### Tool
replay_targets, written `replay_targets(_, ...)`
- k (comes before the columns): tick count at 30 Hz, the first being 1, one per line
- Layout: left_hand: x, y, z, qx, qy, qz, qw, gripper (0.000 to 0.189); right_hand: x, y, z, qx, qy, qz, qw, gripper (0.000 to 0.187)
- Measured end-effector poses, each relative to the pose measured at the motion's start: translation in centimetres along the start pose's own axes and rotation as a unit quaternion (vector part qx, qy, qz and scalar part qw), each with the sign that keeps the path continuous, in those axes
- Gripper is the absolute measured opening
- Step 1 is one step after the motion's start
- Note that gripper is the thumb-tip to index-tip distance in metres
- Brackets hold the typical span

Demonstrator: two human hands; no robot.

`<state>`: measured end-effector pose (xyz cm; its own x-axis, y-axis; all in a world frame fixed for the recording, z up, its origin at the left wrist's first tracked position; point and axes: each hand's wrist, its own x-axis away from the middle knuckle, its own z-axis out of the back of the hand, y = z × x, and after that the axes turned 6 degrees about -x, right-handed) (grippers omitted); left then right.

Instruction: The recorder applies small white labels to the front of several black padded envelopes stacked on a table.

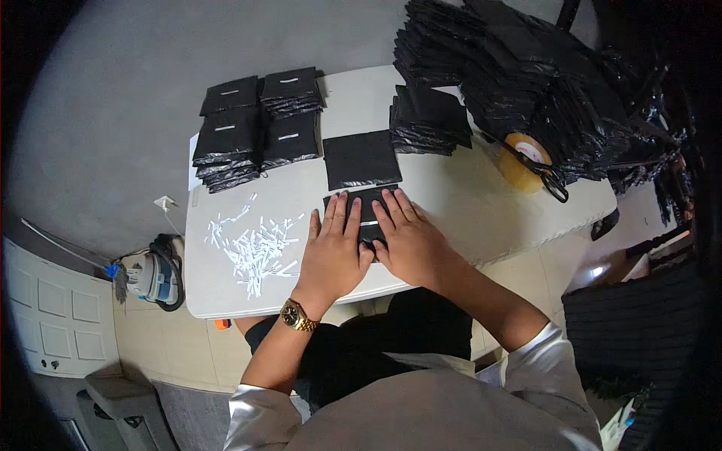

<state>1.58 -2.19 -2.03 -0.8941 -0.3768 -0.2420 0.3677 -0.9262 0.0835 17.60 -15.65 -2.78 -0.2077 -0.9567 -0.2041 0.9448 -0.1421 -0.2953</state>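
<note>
My left hand (337,248) and my right hand (410,237) lie flat, fingers pointing away from me, on a folded black plastic packet (365,198) near the table's front edge. A small white paper strip (369,224) shows on that packet between my hands. Just beyond my fingertips lies another flat black packet (362,159), with no strip visible on it. To the left of my left hand is a loose pile of white paper strips (256,251). Neither hand grips anything; what is under the palms is hidden.
Stacks of black packets bearing white strips (228,135) stand at the back left of the white table (451,225). A smaller black stack (430,118) is right of centre. Clear tape (512,172) and black-handled scissors (555,183) lie beside a large black plastic heap (519,67).
</note>
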Motion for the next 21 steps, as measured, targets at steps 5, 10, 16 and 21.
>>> replay_targets(5,0.4,0.4,2.4,0.060,0.065,0.081,0.993,0.055,0.2,0.5,3.6,-0.005,-0.037,-0.043,0.998,0.075)
replay_targets(10,0.3,0.6,2.8,0.123,0.073,0.150,0.978,0.042,-0.5,0.4,4.1,-0.054,-0.040,-0.084,0.994,0.076)
replay_targets(16,-0.2,-0.5,3.3,0.285,0.075,0.198,0.935,0.038,-0.9,1.2,3.9,-0.318,0.037,-0.093,0.943,0.077)
replay_targets(21,-2.1,-4.8,4.2,0.421,0.203,0.156,0.870,0.028,-5.0,0.7,4.9,-0.484,0.126,-0.047,0.864,0.079)
